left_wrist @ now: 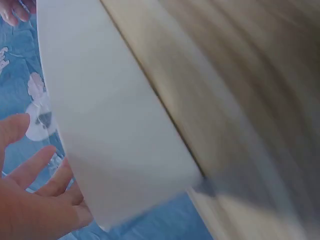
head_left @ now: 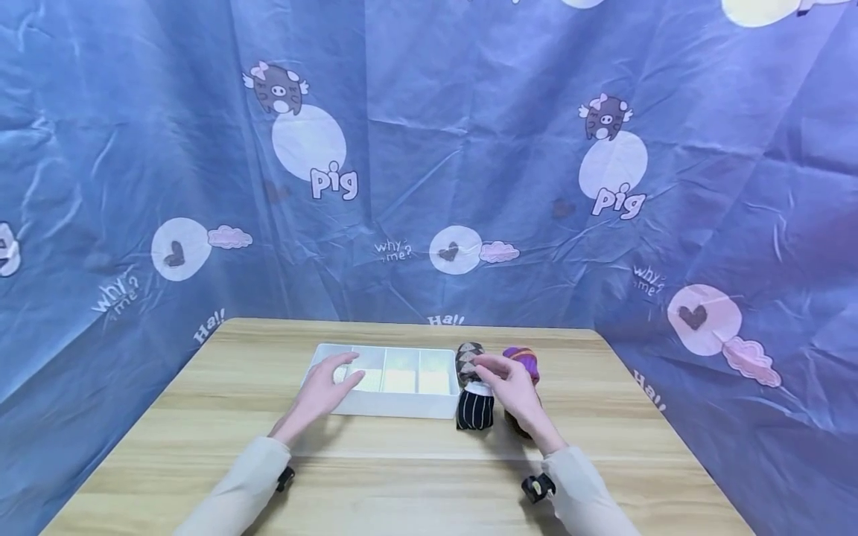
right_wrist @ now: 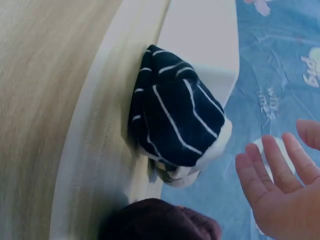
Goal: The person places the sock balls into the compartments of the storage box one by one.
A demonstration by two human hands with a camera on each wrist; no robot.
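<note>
A white box (head_left: 402, 404) with open compartments in a row stands on the table. My left hand (head_left: 326, 383) hovers at the box's left end, fingers spread and holding nothing. In the left wrist view its fingers overlap the edge of the box (left_wrist: 115, 115). Above the rolled socks at the box's right end is my right hand (head_left: 512, 385), its fingers relaxed with nothing in them. A black, white-striped sock roll (right_wrist: 175, 110) lies against the box corner. Behind it sits a grey-brown patterned roll (head_left: 467, 360). A purple roll (head_left: 523, 359) and a dark brown roll (right_wrist: 160, 221) lie farther right, partly hidden by my hand.
The wooden table (head_left: 402, 484) extends in front of the box and to both sides. A blue curtain (head_left: 415, 186) with printed pigs and words hangs behind the table and along its sides. Black straps with small devices (head_left: 538, 487) sit at my wrists.
</note>
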